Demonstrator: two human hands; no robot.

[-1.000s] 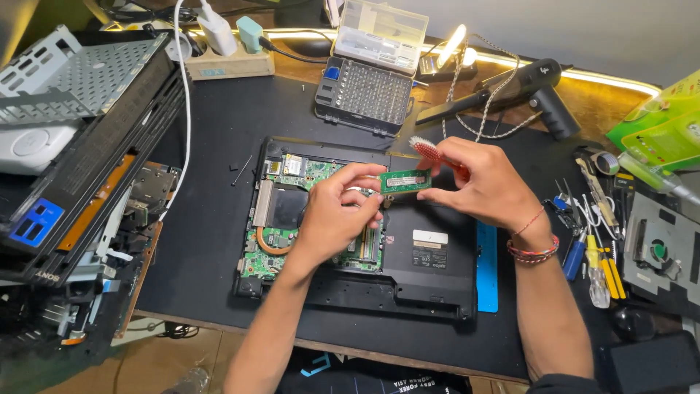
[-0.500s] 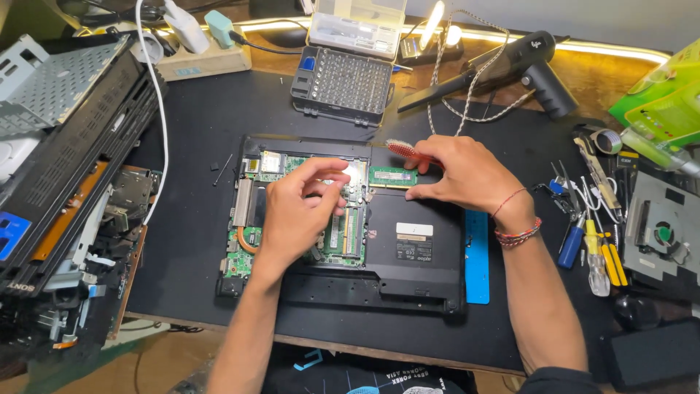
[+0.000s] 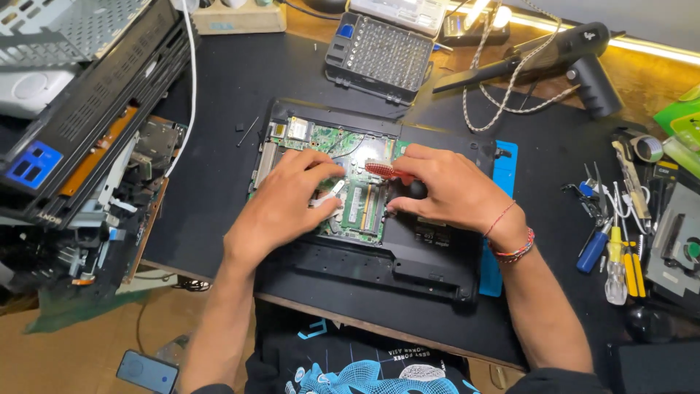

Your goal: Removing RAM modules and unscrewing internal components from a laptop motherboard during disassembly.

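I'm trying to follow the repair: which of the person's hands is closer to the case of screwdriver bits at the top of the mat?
Right. The right hand lies just below the bit case, slightly to its right. The left hand sits farther off, lower and leftward, over the green circuit board.

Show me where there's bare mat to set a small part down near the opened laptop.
Free: the black mat left of the opened black laptop, up to the white cable; also the strip between the laptop and the scattered screwdrivers. Crowded: the right edge with tools, and the left with stacked dismantled electronics.
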